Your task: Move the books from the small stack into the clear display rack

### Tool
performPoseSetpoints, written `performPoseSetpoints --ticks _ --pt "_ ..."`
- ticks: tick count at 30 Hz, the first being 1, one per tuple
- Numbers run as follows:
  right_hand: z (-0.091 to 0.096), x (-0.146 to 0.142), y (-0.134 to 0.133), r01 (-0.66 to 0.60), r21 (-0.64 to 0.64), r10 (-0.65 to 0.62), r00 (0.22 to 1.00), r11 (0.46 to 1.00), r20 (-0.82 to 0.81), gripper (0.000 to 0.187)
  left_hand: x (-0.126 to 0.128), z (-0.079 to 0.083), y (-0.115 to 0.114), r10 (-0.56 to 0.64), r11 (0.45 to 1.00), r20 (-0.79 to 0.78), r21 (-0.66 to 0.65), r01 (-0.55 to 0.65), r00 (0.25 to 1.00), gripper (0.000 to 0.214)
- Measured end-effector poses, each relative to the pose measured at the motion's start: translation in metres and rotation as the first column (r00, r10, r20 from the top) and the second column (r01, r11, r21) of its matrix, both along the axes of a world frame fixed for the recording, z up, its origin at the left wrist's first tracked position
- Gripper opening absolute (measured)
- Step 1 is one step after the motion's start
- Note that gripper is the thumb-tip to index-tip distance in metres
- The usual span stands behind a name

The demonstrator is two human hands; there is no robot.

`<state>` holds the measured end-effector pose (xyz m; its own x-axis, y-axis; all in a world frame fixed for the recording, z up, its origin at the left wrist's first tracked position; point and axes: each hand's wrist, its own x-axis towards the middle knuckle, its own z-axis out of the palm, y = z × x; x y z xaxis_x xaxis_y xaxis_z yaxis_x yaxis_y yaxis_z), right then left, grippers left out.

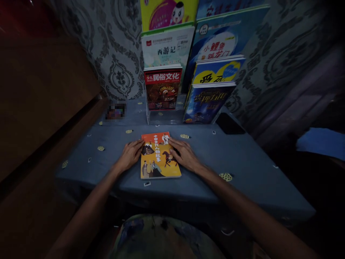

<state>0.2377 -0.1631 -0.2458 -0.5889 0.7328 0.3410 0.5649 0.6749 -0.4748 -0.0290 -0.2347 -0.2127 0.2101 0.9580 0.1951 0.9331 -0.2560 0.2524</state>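
A closed paperback book [159, 163] with an orange and yellow cover lies face up near the table's front edge. Its cover carries white Chinese characters, robed figures and a dark horse. At its left edge my left hand [132, 154] holds it, fingers bent and close together. My right hand [185, 153] grips the right edge, with fingertips by the upper corner and the thumb against the side of the cover. Both hands rest low, close to the tablecloth.
Behind the book, a clear stand [164, 118] holds several upright children's books, among them a red one [163, 90] and a dark blue one [208, 102]. A black phone-like slab [230, 123] lies right of it. A blue patterned cloth [113, 165] covers the table; a wooden panel [45, 100] stands left.
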Motion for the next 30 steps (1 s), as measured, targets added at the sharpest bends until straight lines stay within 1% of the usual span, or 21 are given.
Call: performPoseSetpoints --ticks 4,10,15,18,23,26,30 --pt "0.0 0.0 0.0 -0.003 0.01 0.003 1.0 1.0 0.004 0.047 0.001 -0.001 -0.015 -0.024 0.999 0.008 0.041 0.024 1.0 0.039" --pt "-0.003 0.001 0.001 -0.002 0.015 0.002 1.0 1.0 -0.003 0.046 0.005 -0.003 -0.045 -0.112 0.988 -0.015 0.109 0.113 0.994 0.037" --pt "-0.002 0.001 0.001 -0.008 0.013 0.008 1.0 1.0 -0.008 0.046 0.008 -0.006 -0.069 -0.144 0.982 -0.018 0.122 0.145 0.989 0.037" --pt "0.0 0.002 -0.001 -0.018 0.009 0.018 1.0 1.0 0.0 0.046 0.011 -0.002 -0.083 -0.166 0.979 -0.008 0.12 0.166 0.986 0.037" --pt "0.002 0.002 -0.004 -0.024 0.0 0.024 1.0 1.0 0.006 0.046 0.019 0.009 -0.104 -0.211 0.97 -0.019 0.119 0.212 0.977 0.039" --pt "0.001 0.001 -0.004 -0.008 -0.002 0.009 1.0 1.0 0.022 0.046 0.022 0.01 -0.112 -0.211 0.97 -0.036 0.115 0.214 0.977 0.039" --pt "0.002 0.001 -0.004 0.001 -0.006 -0.001 0.999 1.0 0.042 0.046 0.024 0.0 -0.113 -0.186 0.97 -0.038 0.151 0.189 0.982 0.04"
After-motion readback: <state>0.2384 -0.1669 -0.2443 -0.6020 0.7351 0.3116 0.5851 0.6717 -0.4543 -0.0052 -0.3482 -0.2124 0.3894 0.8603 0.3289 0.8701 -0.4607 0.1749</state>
